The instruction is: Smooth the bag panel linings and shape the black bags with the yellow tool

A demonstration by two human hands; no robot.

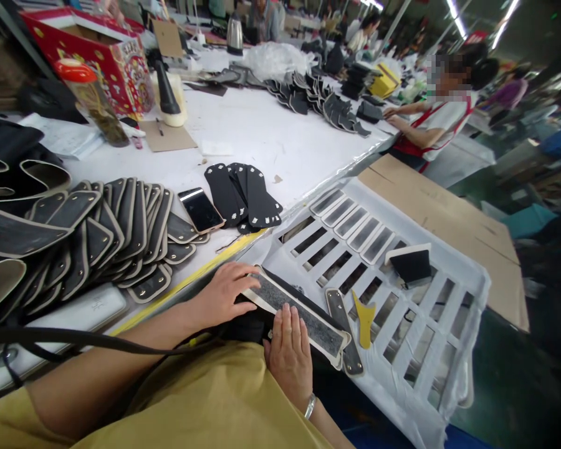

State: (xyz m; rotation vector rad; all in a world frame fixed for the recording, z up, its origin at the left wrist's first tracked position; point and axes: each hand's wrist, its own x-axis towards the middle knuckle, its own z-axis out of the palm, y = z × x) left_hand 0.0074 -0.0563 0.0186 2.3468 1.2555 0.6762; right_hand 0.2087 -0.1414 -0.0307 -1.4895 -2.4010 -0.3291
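Observation:
A long grey piece with pale edges (pixel 315 329) lies slantwise in front of me, close to my body. My left hand (pixel 227 293) is at its upper left end, fingers apart, with the fingertips on that end. Flat on the piece's near edge rests my right hand (pixel 288 349), its fingers stretched out side by side. Partly under the piece's right end is a dark strip with metal studs (pixel 337 308). Just right of that strip lies a yellow forked tool (pixel 365 319).
A slatted rack (pixel 472 312) to the right bears several pale-edged strips (pixel 353 223) and a black block (pixel 410 265). On the white table (pixel 243 128) are a phone (pixel 200 210), black pieces (pixel 257 198), stacked studded pieces (pixel 131 218) and a jar (pixel 96 106). A person (pixel 442 121) works at the far right.

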